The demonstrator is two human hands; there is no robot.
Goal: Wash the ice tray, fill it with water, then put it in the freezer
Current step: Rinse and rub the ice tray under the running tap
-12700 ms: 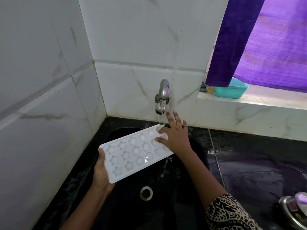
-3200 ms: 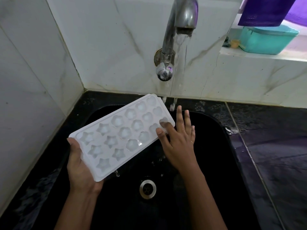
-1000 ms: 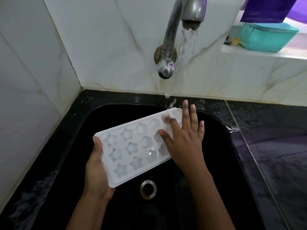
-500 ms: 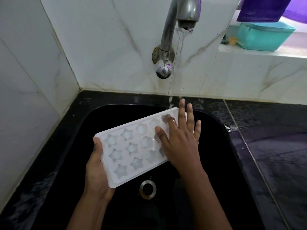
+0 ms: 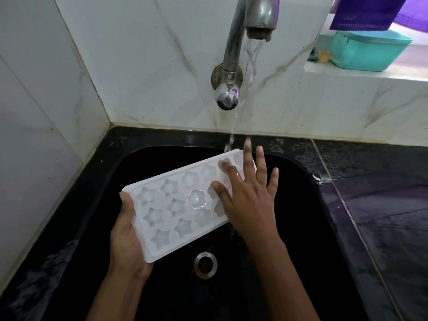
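A white ice tray [image 5: 176, 205] with star and flower shaped pockets is held tilted over the black sink [image 5: 301, 181]. My left hand [image 5: 126, 237] grips its near left end from below, thumb on the rim. My right hand [image 5: 249, 195] lies flat on the tray's far right end with fingers spread and wet. Water runs from the steel tap [image 5: 234, 66] and strikes the tray's far corner beside my fingertips.
The sink drain [image 5: 205, 264] sits below the tray. White marble tiles wall the left and back. A wet black counter [image 5: 382, 205] extends to the right. On the window ledge stands a teal tub [image 5: 368, 50] under a purple curtain [image 5: 363, 12].
Over the last second the tray has stayed under the stream in my left hand. My right hand has slid a little along its right end, fingers rubbing the pockets.
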